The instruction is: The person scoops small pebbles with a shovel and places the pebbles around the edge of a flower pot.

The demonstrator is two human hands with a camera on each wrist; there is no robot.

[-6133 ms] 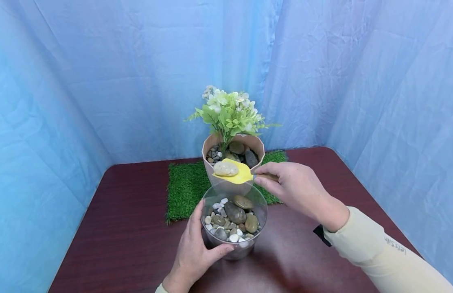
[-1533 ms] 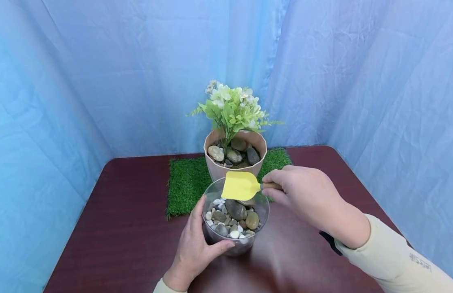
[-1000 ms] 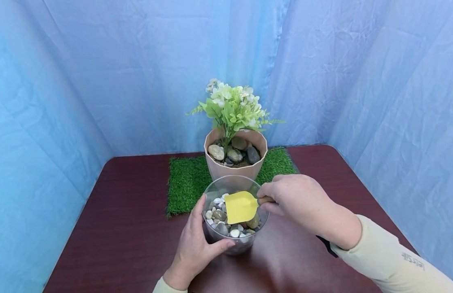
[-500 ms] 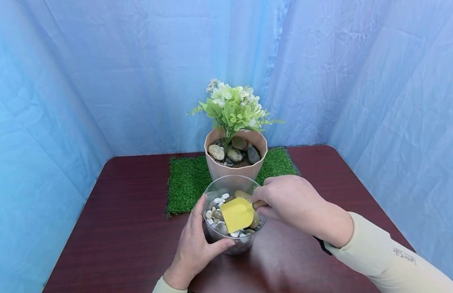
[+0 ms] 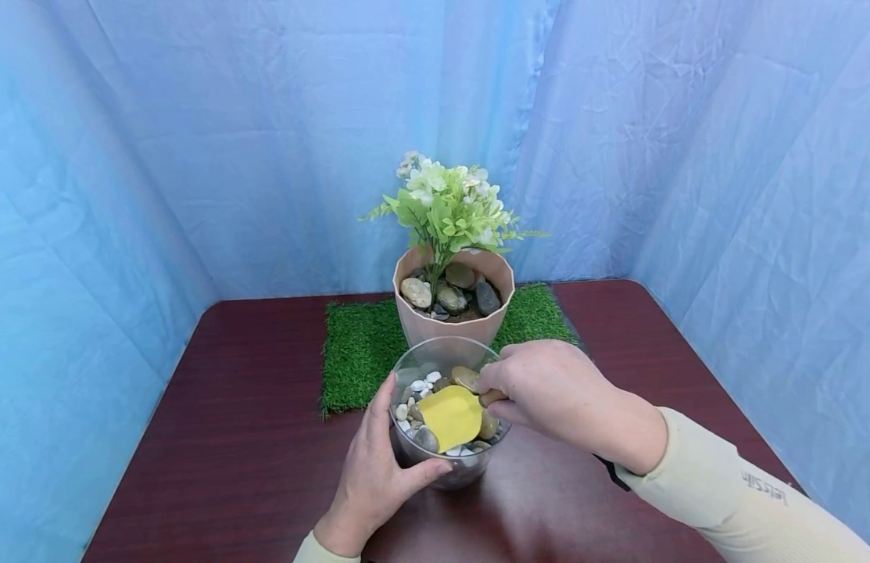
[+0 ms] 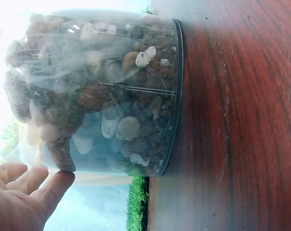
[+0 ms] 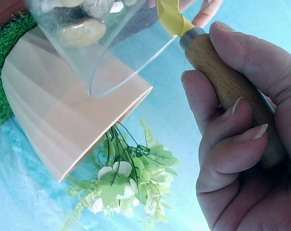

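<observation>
My right hand (image 5: 557, 395) grips the wooden handle (image 7: 234, 89) of a small garden trowel, its fingers curled round it in the right wrist view. The trowel's yellow blade (image 5: 451, 418) lies tilted among the stones inside a clear container (image 5: 449, 342); its tip is hidden. My left hand (image 5: 374, 469) holds that container at its left side, thumb on the near rim. In the left wrist view, fingertips (image 6: 59, 180) touch the clear wall. Pebbles (image 6: 128, 128) and larger stones (image 5: 466, 378) fill much of the container.
Right behind the container stands a pinkish flowerpot (image 5: 449, 328) with a white-flowered plant (image 5: 449, 207), soil and several big stones, including a pale one (image 5: 417, 292). Under the pot lies a green turf mat (image 5: 360, 356) on the dark red table (image 5: 245, 438). Blue curtains (image 5: 301, 156) surround the table.
The pale stone once carried on the trowel now lies in the flowerpot, left of the stems. The trowel has come down, blade now empty-topped, into the container's stones. My left hand stays put.
</observation>
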